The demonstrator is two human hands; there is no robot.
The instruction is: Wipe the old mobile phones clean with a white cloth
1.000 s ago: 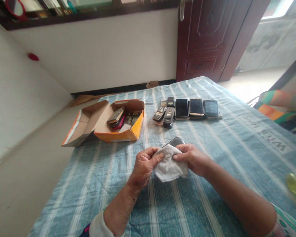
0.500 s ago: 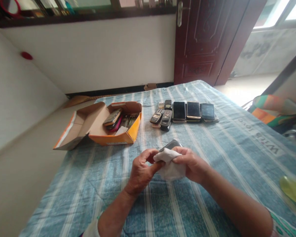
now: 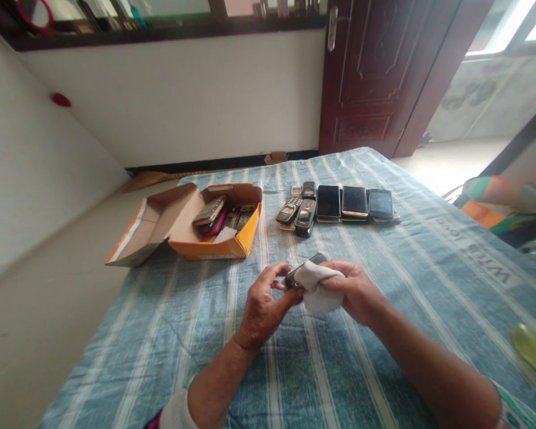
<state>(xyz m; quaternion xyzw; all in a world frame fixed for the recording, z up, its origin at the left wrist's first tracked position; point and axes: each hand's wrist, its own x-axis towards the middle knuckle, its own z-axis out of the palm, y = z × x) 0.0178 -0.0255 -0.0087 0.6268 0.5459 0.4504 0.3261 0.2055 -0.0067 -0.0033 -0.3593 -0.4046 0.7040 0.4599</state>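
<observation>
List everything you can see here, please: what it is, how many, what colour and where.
Phone: one, dark grey, between the hands
Cloth: one, white, over part of that phone
Box: one, orange outside, brown inside, open, left
Boxed phones: several, mixed colours, inside it; count unclear
Small phones: at least four, mostly dark, right of the box
Larger phones: three on top of others, dark screens, further right
Striped cover: one, blue and white, beneath these
Door: one, dark red, back
Wall disc: one, red, upper left
Unclear item: one, yellow-green, right edge
Left hand: one, grey sleeve, on the phone
Right hand: one, green-patterned sleeve, gripping the cloth
</observation>
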